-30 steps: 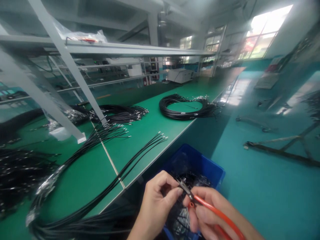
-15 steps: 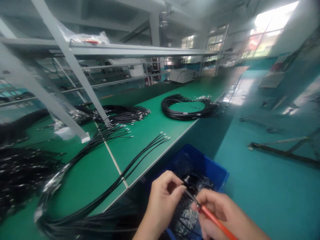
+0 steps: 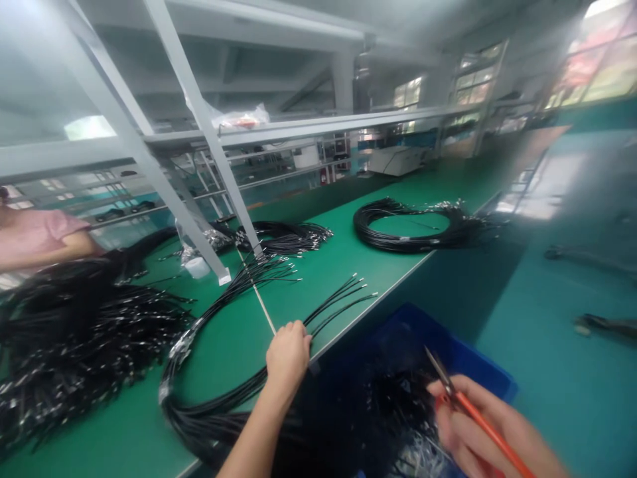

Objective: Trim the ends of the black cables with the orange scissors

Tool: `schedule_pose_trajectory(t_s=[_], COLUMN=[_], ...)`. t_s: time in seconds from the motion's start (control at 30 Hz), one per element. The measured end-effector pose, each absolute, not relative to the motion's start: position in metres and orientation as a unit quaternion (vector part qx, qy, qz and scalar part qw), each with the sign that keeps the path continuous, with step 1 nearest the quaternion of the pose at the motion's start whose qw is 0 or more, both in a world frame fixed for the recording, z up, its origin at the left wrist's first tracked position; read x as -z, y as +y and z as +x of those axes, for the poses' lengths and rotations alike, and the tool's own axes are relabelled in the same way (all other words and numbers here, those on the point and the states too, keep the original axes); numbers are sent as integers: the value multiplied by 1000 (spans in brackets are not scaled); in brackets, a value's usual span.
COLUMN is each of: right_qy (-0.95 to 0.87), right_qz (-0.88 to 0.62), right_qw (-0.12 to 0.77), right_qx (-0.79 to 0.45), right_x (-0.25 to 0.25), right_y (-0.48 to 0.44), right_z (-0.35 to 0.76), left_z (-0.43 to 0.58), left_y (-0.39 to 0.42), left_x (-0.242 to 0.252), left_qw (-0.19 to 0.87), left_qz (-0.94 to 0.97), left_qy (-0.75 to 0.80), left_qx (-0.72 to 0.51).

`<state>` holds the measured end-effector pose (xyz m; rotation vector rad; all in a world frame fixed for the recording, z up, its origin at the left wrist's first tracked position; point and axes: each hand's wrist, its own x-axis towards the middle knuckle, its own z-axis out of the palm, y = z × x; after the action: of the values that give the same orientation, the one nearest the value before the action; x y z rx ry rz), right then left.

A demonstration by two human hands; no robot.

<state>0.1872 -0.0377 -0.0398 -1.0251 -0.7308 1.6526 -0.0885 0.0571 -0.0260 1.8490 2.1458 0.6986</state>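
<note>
My left hand [image 3: 287, 355] is over the near edge of the green bench [image 3: 348, 252], fingers curled down onto a bundle of thin black cables [image 3: 318, 309] with metal tips that fans out to the right. What the fingers grip is hidden beneath the hand. My right hand [image 3: 478, 418] is low at the right, above the blue bin [image 3: 468, 355], closed on red-handled cutters [image 3: 460, 401] whose jaws point up and left.
A coil of black cable [image 3: 413, 226] lies further along the bench. More cable bundles [image 3: 74, 332] are heaped at the left, where a person in a pink sleeve [image 3: 44, 236] works. Slanted grey frame posts [image 3: 199, 119] stand on the bench. Teal floor lies to the right.
My left hand has left the cutters' jaws over the bin and moved left onto the bench cables. My right hand with the cutters has shifted right. The view has turned left.
</note>
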Motion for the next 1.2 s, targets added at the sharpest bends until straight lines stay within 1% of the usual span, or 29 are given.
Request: schedule_pose_trajectory(t_s=[0.1,0.17,0.23,0.4,0.53,0.63,0.7,0.73,0.83,0.9,1.03,1.2], right_qy=[-255,-226,-222,-238,-228,-226,-232,-235,-234,-225,-215,-212], right_qz=[-422,-434,-437,-445,-446,-436,-433,-431,-416,-406,-406,-410], right_qw=[564,601,626,641,661,682,699,706,717,722,727,724], right_qx=[-662,-632,-606,-579,-558,-542,-520,-511,-508,-513,-511,-512], right_x=[34,30,26,19,17,14,10,8,2,-2,-6,-6], right_y=[-32,-30,-31,-31,-30,-33,-37,-38,-41,-41,-40,-39], right_z=[188,188,185,175,177,181,181,180,176,172,167,165], left_z=[-90,-82,-63,10,46,50,47,46,45,45,47,45], left_y=[63,66,65,37,7,-4,-7,-8,-11,-12,-14,-13], left_x=[11,-6,-24,-54,-55,-48,-40,-36,-25,-20,-14,-10], left_qw=[200,255,290,327,295,255,259,283,402,456,494,491], left_qz=[636,658,687,768,824,820,797,779,712,682,666,666], left_qy=[700,653,600,455,385,394,419,433,460,459,444,443], left_qx=[-256,-273,-289,-309,-292,-328,-349,-354,-347,-342,-339,-345])
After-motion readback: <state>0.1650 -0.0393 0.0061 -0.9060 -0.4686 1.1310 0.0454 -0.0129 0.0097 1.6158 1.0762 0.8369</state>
